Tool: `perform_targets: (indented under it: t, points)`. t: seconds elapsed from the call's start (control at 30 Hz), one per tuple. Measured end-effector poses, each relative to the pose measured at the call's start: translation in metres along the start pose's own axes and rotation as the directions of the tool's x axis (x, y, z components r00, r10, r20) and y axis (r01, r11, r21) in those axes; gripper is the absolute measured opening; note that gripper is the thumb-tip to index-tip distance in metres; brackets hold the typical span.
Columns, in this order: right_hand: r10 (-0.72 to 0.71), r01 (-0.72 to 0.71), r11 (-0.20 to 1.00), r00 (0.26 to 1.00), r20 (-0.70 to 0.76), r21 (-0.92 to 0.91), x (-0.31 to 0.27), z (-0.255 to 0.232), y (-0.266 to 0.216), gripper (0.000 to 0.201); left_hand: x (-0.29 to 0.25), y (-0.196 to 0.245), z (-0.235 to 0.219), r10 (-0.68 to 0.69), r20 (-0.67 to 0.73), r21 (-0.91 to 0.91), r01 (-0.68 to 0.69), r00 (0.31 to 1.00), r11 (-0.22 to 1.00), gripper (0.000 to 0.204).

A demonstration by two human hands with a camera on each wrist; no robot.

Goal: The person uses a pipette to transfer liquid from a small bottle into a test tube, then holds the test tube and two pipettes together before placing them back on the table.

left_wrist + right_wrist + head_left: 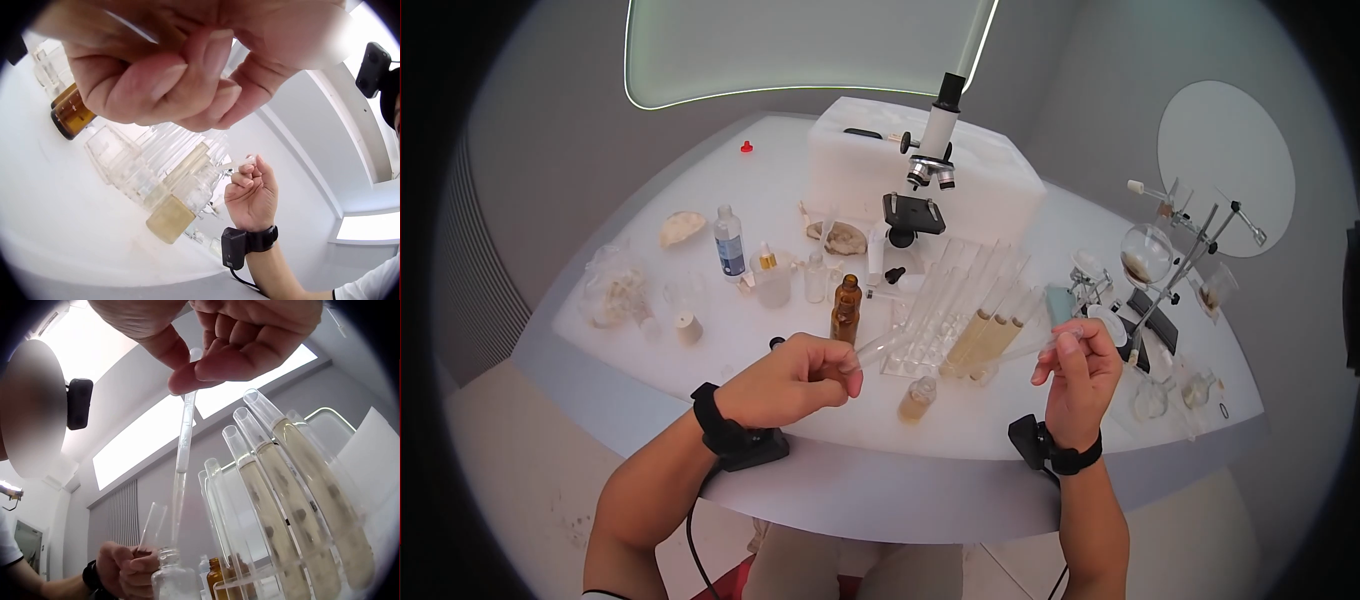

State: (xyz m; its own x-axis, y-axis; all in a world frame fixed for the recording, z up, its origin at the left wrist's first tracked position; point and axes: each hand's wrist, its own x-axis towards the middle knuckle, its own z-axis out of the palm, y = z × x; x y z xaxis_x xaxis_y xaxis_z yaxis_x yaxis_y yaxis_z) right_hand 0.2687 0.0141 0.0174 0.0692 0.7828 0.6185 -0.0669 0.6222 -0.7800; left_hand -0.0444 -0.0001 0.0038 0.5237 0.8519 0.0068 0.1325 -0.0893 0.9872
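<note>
My left hand [795, 382] holds an empty-looking clear glass test tube [882, 346] in curled fingers, its mouth slanting up to the right. Between thumb and fingers, my right hand [1085, 375] pinches the bulb end of a clear plastic dropper [185, 434]. In the right wrist view the dropper points down, its tip overlapping the area over a small glass bottle [174, 582]. That bottle [916, 400] holds cloudy yellowish liquid and stands between my hands. Behind it, a clear rack [897, 374] carries several test tubes, three with yellowish liquid [303, 515].
An amber bottle [846, 312] stands just beyond my left hand. Farther back are a microscope [935, 140], a blue-labelled bottle [729, 243] and a beaker [773, 285]. On the right stands a round flask [1146, 250] on a metal stand, with glassware lying near it.
</note>
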Motion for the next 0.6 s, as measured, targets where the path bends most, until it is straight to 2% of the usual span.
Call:
perform_targets:
  t: [0.13,0.33,0.43,0.5,0.6]
  points:
    - [-0.021,0.021,1.000,1.000,-0.003,0.019,-0.001,0.001,0.001,0.009,0.000,-0.004,0.000,0.024,0.005,0.004,-0.024,1.000,1.000,0.004]
    - [-0.007,0.007,1.000,1.000,0.022,-0.014,-0.002,-0.002,0.001,0.009,0.001,-0.008,-0.002,-0.009,0.039,0.011,0.008,0.999,1.000,0.003]
    - [-0.032,0.032,0.999,0.999,0.021,-0.001,-0.002,0.000,0.000,0.009,0.001,-0.009,-0.002,0.000,0.050,0.032,-0.002,0.999,1.000,0.006]
    - [-0.036,0.035,0.999,0.999,0.010,0.011,-0.002,0.001,0.000,0.009,0.002,-0.012,0.001,0.085,0.015,-0.023,-0.085,0.996,0.996,0.012]
    - [-0.056,0.056,0.998,0.998,-0.001,0.037,-0.001,0.000,0.000,0.007,0.002,-0.014,0.001,0.071,0.026,-0.031,-0.070,0.997,0.997,0.021]
